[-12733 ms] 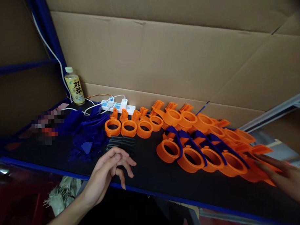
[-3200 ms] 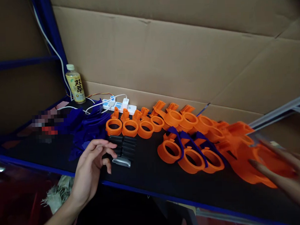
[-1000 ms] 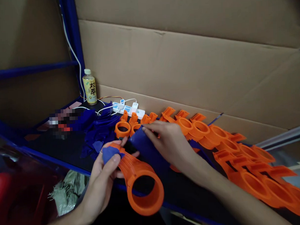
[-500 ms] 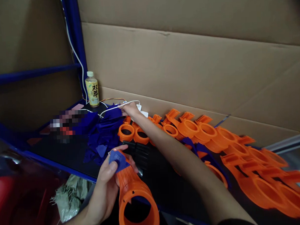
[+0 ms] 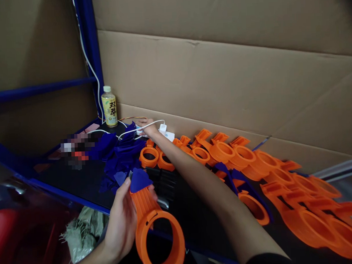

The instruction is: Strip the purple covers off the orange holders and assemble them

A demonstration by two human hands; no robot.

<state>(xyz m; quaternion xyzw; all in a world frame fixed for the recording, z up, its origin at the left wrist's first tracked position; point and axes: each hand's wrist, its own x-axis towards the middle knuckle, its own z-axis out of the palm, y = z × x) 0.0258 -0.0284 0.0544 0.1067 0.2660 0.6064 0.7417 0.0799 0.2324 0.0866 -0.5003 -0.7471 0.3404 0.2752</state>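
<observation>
My left hand (image 5: 121,222) is closed round the ribbed handle of an orange ring part (image 5: 156,229), held near the front edge of the black shelf (image 5: 79,177). A small blue piece (image 5: 139,178) sits at the handle's top end by my thumb. My right hand (image 5: 146,127) is stretched far back to the white power strip (image 5: 164,131), over a white cable (image 5: 135,128); its fingers are mostly hidden. A pile of blue plastic pieces (image 5: 119,151) lies just left of that arm.
Rows of orange ring parts (image 5: 223,149) run to the right, some with blue pieces (image 5: 232,176) fitted. Black ribbed blocks (image 5: 163,178) lie mid-shelf. A yellow-labelled bottle (image 5: 109,107) stands at the back left by a blue post (image 5: 89,54). Cardboard (image 5: 220,76) lines the back.
One second ago both hands were on the orange part and a blue piece. My right hand has since let go and reached back to the power strip; my left hand keeps the orange part, now more upright.
</observation>
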